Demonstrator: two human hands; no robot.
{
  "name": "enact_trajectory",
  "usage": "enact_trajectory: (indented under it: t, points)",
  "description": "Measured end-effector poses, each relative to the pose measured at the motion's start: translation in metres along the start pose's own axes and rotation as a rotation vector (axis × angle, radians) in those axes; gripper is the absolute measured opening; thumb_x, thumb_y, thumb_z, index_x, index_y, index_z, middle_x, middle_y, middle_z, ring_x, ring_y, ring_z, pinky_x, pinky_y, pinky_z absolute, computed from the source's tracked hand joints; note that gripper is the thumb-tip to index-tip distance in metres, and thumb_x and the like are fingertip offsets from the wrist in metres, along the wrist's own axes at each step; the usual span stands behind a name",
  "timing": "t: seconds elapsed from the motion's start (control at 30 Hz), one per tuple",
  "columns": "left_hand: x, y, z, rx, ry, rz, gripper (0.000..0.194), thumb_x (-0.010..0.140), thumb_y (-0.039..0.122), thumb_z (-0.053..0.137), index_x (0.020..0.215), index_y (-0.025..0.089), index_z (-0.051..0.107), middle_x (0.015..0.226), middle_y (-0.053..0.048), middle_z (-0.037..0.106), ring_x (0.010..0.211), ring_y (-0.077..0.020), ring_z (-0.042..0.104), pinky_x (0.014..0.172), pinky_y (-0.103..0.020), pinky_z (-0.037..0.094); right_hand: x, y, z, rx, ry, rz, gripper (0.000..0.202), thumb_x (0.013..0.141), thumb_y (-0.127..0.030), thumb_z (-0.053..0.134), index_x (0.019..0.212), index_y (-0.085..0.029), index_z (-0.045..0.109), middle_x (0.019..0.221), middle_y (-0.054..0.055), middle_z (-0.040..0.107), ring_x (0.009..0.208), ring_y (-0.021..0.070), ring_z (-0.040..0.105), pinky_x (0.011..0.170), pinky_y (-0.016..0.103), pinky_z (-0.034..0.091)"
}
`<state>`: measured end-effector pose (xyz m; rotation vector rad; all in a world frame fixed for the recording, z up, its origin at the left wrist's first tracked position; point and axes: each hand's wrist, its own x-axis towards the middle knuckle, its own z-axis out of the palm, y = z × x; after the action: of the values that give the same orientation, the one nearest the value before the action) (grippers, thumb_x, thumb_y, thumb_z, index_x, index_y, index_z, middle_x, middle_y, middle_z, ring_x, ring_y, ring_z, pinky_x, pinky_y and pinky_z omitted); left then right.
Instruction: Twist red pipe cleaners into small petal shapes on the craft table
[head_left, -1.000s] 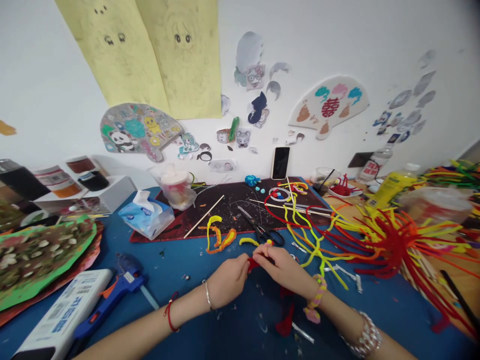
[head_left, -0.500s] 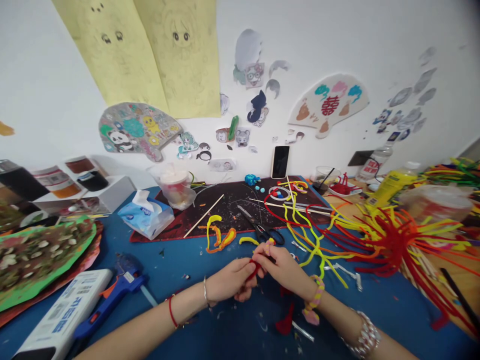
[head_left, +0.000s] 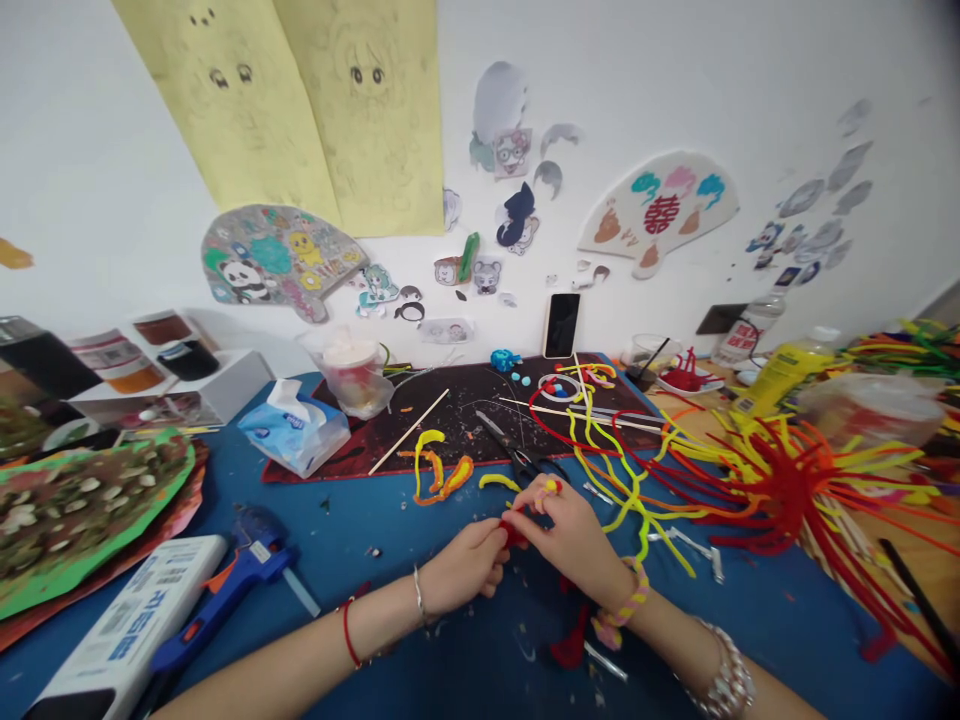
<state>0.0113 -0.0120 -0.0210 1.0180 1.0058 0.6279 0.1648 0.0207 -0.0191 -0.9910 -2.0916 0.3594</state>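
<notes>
A small red fuzzy piece (head_left: 513, 534), like bent pipe cleaner, is pinched between both hands over the blue table. My left hand (head_left: 466, 565) is closed with thumb and forefinger on its left side. From the right, my right hand (head_left: 564, 540) pinches the same piece; a yellow and pink ring sits on one finger. Much of the piece is hidden by the fingers. Under my right wrist lies another red fuzzy piece (head_left: 571, 640). Just beyond the hands are black-handled scissors (head_left: 517, 448) and a short yellow pipe cleaner piece (head_left: 498, 482).
A large bundle of red, yellow and orange pipe cleaners (head_left: 787, 485) spreads on the right. At left are a blue glue gun (head_left: 247, 570), a white box (head_left: 135, 630) and a tissue pack (head_left: 296, 430). A phone (head_left: 562, 325) leans on the wall behind a dark mat (head_left: 442, 430).
My left fingers have curled in more closely and my right hand has turned slightly, its fingers lifted. The red piece stays between both hands.
</notes>
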Motion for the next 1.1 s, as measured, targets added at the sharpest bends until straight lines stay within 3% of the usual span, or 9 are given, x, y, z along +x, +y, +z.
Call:
enact_trajectory:
  t: [0.17,0.4,0.6,0.7,0.77,0.87,1.0,1.1]
  points:
    - [0.007,-0.008,-0.002,0.04,0.104,0.005,0.029,0.081,0.046,0.038,0.077,0.018,0.037,0.055,0.01,0.028,0.036,-0.0014,0.023,0.036,-0.015,0.018,-0.006,-0.005,0.002,-0.091,-0.04,-0.062,0.022,0.084,-0.027,0.048,0.065,-0.019,0.053,0.075,0.007,0.062,0.075,0.0186,0.055,0.069,0.032,0.043]
    - [0.01,-0.012,-0.004,-0.008,0.22,0.16,0.035,0.078,0.053,0.039,0.072,0.019,0.033,0.054,0.01,0.028,0.035,-0.0017,0.025,0.033,-0.015,0.022,-0.01,-0.006,0.005,-0.233,-0.157,-0.122,0.029,0.088,-0.023,0.039,0.068,-0.018,0.06,0.072,0.008,0.06,0.073,0.0184,0.055,0.065,0.031,0.043]
    - [0.007,-0.003,-0.002,-0.102,0.247,0.173,0.039,0.075,0.057,0.042,0.069,0.02,0.031,0.051,0.011,0.024,0.036,-0.0021,0.023,0.034,-0.013,0.019,-0.012,-0.006,0.004,-0.14,-0.127,-0.17,0.025,0.087,-0.019,0.038,0.096,-0.02,0.062,0.087,0.01,0.064,0.083,0.0207,0.057,0.072,0.033,0.044]
    - [0.008,-0.001,-0.002,-0.169,0.235,0.194,0.039,0.073,0.056,0.046,0.069,0.02,0.03,0.052,0.011,0.024,0.038,-0.0021,0.02,0.036,-0.013,0.017,-0.012,-0.01,0.003,-0.074,-0.091,-0.157,0.024,0.086,-0.019,0.04,0.1,-0.02,0.06,0.09,0.01,0.065,0.086,0.0216,0.058,0.076,0.035,0.045]
    - [0.008,-0.002,-0.002,-0.184,0.221,0.241,0.038,0.074,0.055,0.046,0.07,0.02,0.032,0.053,0.01,0.024,0.039,-0.0024,0.019,0.037,-0.014,0.017,-0.011,-0.014,0.003,0.008,-0.042,-0.08,0.02,0.084,-0.021,0.045,0.093,-0.02,0.062,0.088,0.009,0.066,0.084,0.0216,0.059,0.077,0.035,0.045]
    - [0.007,-0.004,-0.002,-0.128,0.225,0.356,0.033,0.079,0.051,0.043,0.076,0.018,0.039,0.054,0.009,0.025,0.042,-0.0038,0.02,0.039,-0.015,0.02,-0.006,-0.02,0.004,0.252,0.014,0.176,0.012,0.079,-0.027,0.053,0.077,-0.02,0.063,0.08,0.006,0.067,0.075,0.0198,0.06,0.072,0.033,0.047]
    - [0.001,-0.003,-0.001,0.079,0.297,0.481,0.032,0.084,0.046,0.037,0.086,0.017,0.048,0.058,0.006,0.032,0.049,-0.0068,0.029,0.045,-0.018,0.027,0.0,-0.02,0.005,0.784,-0.094,0.539,0.019,0.071,-0.035,0.062,0.073,-0.016,0.062,0.071,0.003,0.064,0.067,0.0168,0.06,0.068,0.031,0.049]
    - [-0.005,0.001,0.0,0.225,0.342,0.495,0.035,0.086,0.045,0.034,0.094,0.016,0.053,0.061,0.002,0.04,0.052,-0.0091,0.033,0.049,-0.021,0.03,0.001,-0.016,0.006,1.018,-0.13,0.642,0.025,0.067,-0.036,0.067,0.078,-0.014,0.064,0.072,0.002,0.063,0.066,0.0138,0.059,0.07,0.03,0.048]
